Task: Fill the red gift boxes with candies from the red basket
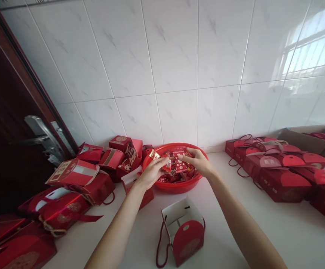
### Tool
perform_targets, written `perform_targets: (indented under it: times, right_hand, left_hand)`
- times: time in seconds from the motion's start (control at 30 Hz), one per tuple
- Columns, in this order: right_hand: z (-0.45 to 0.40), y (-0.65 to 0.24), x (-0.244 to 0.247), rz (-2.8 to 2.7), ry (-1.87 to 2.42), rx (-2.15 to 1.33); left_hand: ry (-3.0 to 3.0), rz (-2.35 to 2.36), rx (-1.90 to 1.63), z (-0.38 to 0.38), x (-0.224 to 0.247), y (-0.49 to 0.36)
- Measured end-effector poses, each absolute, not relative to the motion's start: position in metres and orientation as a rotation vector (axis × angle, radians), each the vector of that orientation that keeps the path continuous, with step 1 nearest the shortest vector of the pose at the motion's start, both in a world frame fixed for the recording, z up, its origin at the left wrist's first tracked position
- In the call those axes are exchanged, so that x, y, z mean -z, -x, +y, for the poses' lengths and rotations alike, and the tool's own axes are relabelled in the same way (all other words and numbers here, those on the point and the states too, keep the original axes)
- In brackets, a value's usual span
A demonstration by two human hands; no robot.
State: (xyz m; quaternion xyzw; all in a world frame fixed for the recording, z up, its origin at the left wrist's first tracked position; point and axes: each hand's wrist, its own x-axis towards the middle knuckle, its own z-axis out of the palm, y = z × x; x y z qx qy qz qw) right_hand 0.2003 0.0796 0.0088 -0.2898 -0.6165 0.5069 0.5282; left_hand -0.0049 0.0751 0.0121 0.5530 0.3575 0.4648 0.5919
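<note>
Left hand: curled closed around packets, too overlapped to count.
Right hand: closed thumb-to-finger on dotted packet; best pinched lightly, without crushing.
Basket: under both hands, holding more packets; best picked from low, against spills.
Box: open-topped, upright, nearer than basket.
</note>
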Motion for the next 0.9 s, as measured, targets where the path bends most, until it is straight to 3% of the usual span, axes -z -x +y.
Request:
perform_targets:
  times: [0.23,0.67,0.9]
  right_hand:
    - [0.046,-0.221,-0.046,-1.894,0.523,-1.349]
    - [-0.008,-0.191,-0.069,-2.562,0.929,-0.716]
    - [-0.010,-0.181,-0.061,-2.615,0.944,-0.494]
  left_hand:
    - [-1.689,0.751,-0.811,0.019,-0.052,0.031]
    - [-2.322,1.285,-0.270,-0.023,-0.057,0.020]
    - [-2.355,1.115,0.042,-0.011,-0.054,0.023]
